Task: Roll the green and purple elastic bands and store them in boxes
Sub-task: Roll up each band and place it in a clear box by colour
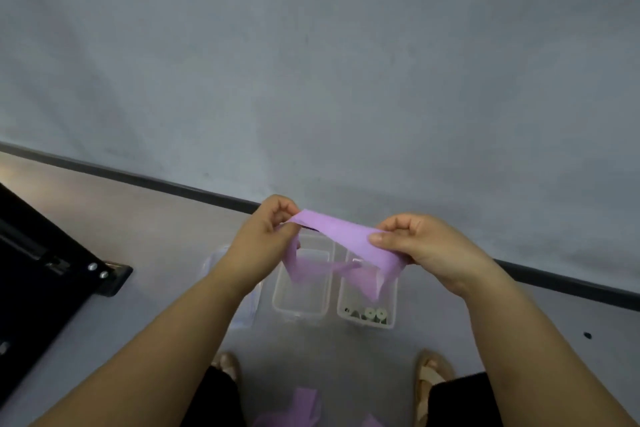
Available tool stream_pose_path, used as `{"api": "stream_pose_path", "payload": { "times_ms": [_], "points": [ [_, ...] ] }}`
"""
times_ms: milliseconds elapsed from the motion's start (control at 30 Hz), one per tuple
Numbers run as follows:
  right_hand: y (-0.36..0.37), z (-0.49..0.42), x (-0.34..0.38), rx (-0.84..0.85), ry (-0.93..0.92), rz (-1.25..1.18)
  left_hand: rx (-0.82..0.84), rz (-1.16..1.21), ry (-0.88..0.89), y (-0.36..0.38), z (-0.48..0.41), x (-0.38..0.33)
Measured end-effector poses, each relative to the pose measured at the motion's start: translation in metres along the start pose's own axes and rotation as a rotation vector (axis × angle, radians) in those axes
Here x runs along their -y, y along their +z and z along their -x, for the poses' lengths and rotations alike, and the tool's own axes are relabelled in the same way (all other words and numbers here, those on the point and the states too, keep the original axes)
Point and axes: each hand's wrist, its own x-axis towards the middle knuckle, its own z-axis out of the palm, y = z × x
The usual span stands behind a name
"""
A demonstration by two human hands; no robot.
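Band (341, 234), purple, hangs in the air between my two hands, above the boxes that stand on the floor (156, 236) near its far edge. My left hand (263, 239) pinches one end in curled fingers (282, 210). My right hand (422, 246) grips further along, thumb on top and the rest curled beneath. Between the two grips the strip lies flat and lightly taut. Past each grip it droops in loose folds toward the middle box (301, 312) and the right box (367, 324).

I judge it very light, thin and limp, with no stiffness to hold a shape. It stretches, so a hard pull would narrow it and spoil the roll. A finished coil will likely spring open if let go.

I would take it at one end across its full width, thumb over, and turn it tight while the other hand keeps the strip flat. The coil is best held by its round sides so the turns do not slide out.

Green rolls (375, 314) sit at the near end of the right box. The middle box looks empty. More purple (306, 402) lies between my feet.
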Motion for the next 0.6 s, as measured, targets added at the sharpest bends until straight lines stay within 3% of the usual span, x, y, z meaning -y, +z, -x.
{"api": "stream_pose_path", "payload": {
  "times_ms": [133,233,367,433,600],
  "points": [
    [-0.004,-0.033,-0.002,-0.101,-0.018,-0.256,0.178,-0.075,-0.054,-0.005,-0.028,0.019],
    [0.000,-0.057,-0.008,-0.112,0.025,-0.438,0.301,-0.004,-0.145,-0.005,-0.041,0.040],
    [0.005,-0.083,-0.021,-0.116,0.111,-0.536,0.177,0.125,-0.271,-0.002,-0.053,0.068],
    [0.005,-0.094,-0.025,-0.132,0.146,-0.449,0.182,0.174,-0.307,-0.002,-0.060,0.074],
    [0.005,-0.106,-0.026,-0.004,0.122,0.184,0.200,0.306,-0.284,-0.001,-0.071,0.073]
  ]
}}
